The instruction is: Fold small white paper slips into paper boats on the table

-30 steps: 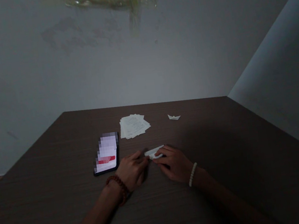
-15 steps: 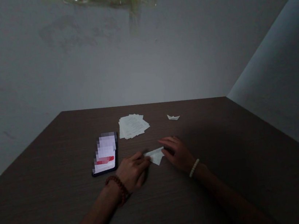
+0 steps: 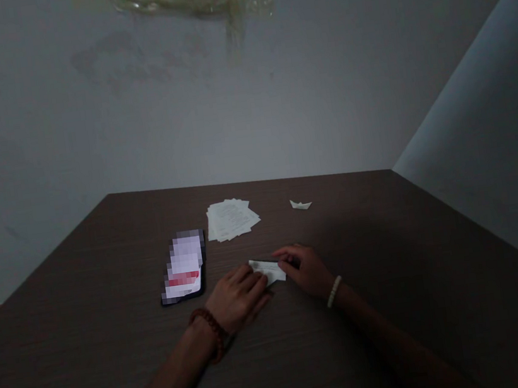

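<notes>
Here's the folded paper slip (image 3: 275, 271), lying right between my two hands, well short of the far edge of the desk (image 3: 282, 369) and between its left and right edges. Its long axis runs nearly parallel to that far edge, right end angled slightly nearer me. My left hand (image 3: 237, 302) covers more of it, fingers close together over the left end; whether they pinch, I can't tell. My right hand (image 3: 310, 271) is curled narrow at the right end, grip unclear from here. Over towards the far edge sits a paper boat (image 3: 300, 205).
</notes>
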A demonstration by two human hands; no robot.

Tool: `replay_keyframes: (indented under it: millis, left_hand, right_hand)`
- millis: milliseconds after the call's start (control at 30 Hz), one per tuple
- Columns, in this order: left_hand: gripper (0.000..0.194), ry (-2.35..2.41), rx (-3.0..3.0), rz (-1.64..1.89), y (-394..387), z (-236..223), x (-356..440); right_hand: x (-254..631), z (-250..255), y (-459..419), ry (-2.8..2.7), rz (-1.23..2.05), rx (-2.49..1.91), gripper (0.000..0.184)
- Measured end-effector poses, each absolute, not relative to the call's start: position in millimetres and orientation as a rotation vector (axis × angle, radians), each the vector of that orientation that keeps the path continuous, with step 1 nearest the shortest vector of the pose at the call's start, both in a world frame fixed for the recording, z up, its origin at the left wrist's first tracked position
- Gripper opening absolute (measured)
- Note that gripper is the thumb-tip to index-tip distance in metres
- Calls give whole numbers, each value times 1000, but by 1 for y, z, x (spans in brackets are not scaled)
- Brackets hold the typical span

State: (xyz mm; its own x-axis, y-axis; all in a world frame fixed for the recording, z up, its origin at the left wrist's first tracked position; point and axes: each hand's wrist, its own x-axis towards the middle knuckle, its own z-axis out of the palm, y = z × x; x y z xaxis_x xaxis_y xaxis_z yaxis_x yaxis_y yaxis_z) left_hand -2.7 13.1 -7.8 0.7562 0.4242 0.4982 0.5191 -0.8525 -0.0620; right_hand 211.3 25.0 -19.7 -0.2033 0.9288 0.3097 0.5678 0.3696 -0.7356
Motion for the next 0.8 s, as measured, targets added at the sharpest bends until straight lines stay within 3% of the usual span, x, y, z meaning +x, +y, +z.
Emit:
replay_keyframes:
  millis: [167, 500, 800]
  left_hand:
    - [17, -705, -2782, -612, 17, -14, -6]
    - [18, -799, -2839, -480, 21, -15, -10]
    - [14, -882, -2861, -406, 16, -8, -6]
  right_hand:
    - [209, -19, 24, -1876, 651, -1286, 20]
    - [224, 1, 15, -2243, 401, -992, 23]
    - [221, -7, 15, -2335, 322, -1052, 9]
